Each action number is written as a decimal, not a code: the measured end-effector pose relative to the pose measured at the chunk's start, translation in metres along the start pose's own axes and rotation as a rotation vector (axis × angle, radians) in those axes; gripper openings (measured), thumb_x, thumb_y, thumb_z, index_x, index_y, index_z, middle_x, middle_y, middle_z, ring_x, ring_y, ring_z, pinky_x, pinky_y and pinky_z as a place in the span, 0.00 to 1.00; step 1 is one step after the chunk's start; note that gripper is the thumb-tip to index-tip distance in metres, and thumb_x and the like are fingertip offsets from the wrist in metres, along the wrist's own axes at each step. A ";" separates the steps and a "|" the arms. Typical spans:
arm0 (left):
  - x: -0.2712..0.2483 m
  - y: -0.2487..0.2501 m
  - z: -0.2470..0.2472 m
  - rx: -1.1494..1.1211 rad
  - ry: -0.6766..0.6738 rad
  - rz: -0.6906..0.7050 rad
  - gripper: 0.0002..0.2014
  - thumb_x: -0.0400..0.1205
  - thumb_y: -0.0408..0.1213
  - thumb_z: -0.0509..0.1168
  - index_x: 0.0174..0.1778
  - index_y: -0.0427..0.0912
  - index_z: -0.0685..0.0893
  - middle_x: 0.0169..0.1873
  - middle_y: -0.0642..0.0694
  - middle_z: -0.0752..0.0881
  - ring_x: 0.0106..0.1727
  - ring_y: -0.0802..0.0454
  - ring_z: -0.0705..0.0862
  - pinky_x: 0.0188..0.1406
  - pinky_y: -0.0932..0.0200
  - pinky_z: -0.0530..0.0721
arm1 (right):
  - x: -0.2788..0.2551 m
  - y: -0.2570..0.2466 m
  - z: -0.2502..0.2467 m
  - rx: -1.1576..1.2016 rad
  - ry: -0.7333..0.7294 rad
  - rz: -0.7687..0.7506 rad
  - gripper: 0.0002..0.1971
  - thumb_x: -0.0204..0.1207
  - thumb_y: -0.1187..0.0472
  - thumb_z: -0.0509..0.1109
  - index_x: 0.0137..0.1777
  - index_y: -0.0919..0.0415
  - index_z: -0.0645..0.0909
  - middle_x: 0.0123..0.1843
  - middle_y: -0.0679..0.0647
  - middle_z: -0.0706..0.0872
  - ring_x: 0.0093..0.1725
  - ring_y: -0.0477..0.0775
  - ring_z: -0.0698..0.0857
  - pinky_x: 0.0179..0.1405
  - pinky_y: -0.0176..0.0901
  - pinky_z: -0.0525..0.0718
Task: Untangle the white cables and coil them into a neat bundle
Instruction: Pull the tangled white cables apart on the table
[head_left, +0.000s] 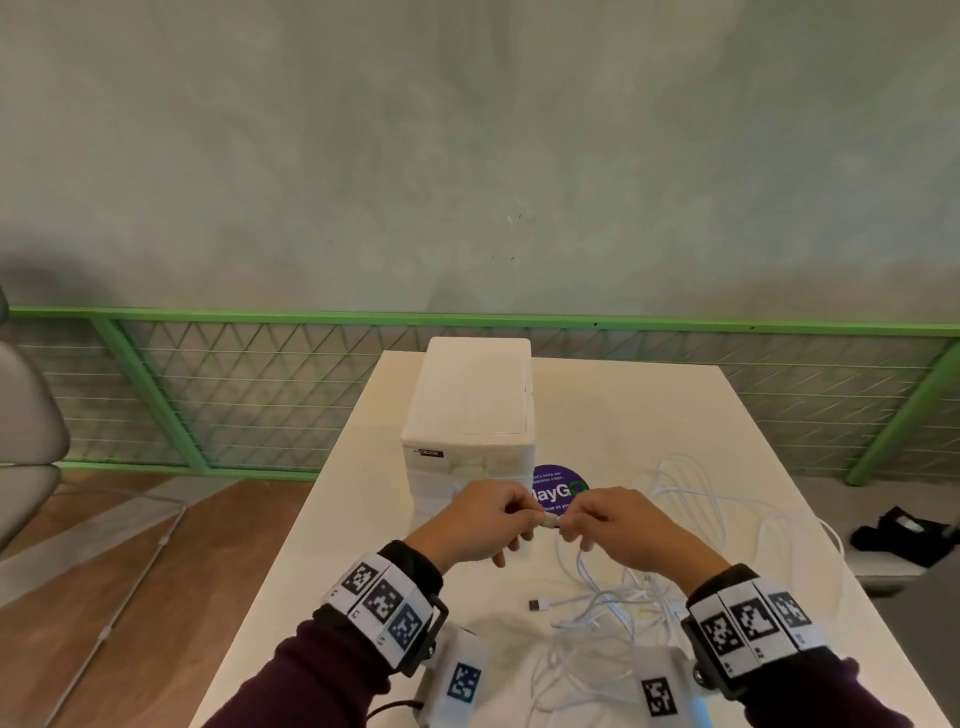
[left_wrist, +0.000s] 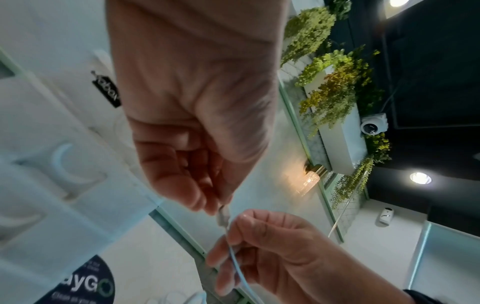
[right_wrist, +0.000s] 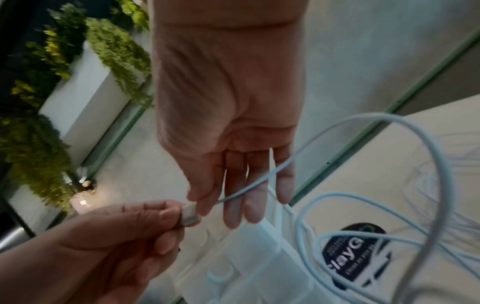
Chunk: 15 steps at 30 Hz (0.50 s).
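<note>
Several white cables (head_left: 623, 597) lie tangled on the white table (head_left: 322, 545), under and to the right of my right wrist. Both hands are raised over the table's middle, fingertips almost meeting. My left hand (head_left: 530, 519) pinches the silver connector (left_wrist: 223, 215) at one cable's end. My right hand (head_left: 569, 526) pinches the same white cable (right_wrist: 249, 185) just behind that connector (right_wrist: 191, 215), thumb against forefinger, the other fingers straight. From there the cable arcs down in loops (right_wrist: 415, 131) to the tangle. A loose USB plug (head_left: 535, 604) lies left of the tangle.
A white plastic box (head_left: 472, 410) stands on the table just beyond my hands, beside a round purple sticker (head_left: 558, 480). A green mesh railing (head_left: 249, 395) runs behind the table. A dark object (head_left: 904, 535) lies on the floor to the right.
</note>
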<state>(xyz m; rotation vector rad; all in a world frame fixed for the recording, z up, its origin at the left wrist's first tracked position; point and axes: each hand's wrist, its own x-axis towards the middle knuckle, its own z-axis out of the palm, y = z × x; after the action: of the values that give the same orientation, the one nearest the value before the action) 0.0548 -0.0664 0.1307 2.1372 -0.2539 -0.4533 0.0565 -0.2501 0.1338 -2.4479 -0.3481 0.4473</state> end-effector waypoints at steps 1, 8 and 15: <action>0.001 -0.001 0.003 0.008 -0.003 -0.005 0.06 0.83 0.40 0.62 0.47 0.43 0.82 0.34 0.53 0.81 0.32 0.59 0.78 0.23 0.68 0.80 | 0.000 0.002 0.002 0.001 0.009 -0.001 0.13 0.79 0.55 0.64 0.32 0.43 0.76 0.33 0.40 0.79 0.34 0.39 0.77 0.31 0.28 0.70; 0.006 -0.027 0.034 0.111 0.118 -0.182 0.13 0.82 0.45 0.62 0.59 0.44 0.72 0.41 0.47 0.80 0.36 0.52 0.79 0.31 0.60 0.78 | 0.003 0.022 0.020 0.047 0.024 0.020 0.04 0.79 0.56 0.65 0.44 0.47 0.74 0.33 0.43 0.83 0.32 0.39 0.77 0.31 0.26 0.72; 0.001 -0.042 0.110 0.279 -0.168 -0.073 0.10 0.83 0.46 0.59 0.38 0.46 0.75 0.40 0.45 0.84 0.42 0.49 0.81 0.42 0.58 0.75 | 0.006 0.033 0.010 0.064 0.055 0.065 0.11 0.81 0.60 0.60 0.55 0.56 0.84 0.33 0.39 0.83 0.32 0.36 0.76 0.32 0.23 0.71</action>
<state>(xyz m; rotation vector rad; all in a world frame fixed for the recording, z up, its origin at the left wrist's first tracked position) 0.0112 -0.1254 0.0387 2.3889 -0.3524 -0.6748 0.0627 -0.2683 0.1042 -2.4098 -0.2281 0.4121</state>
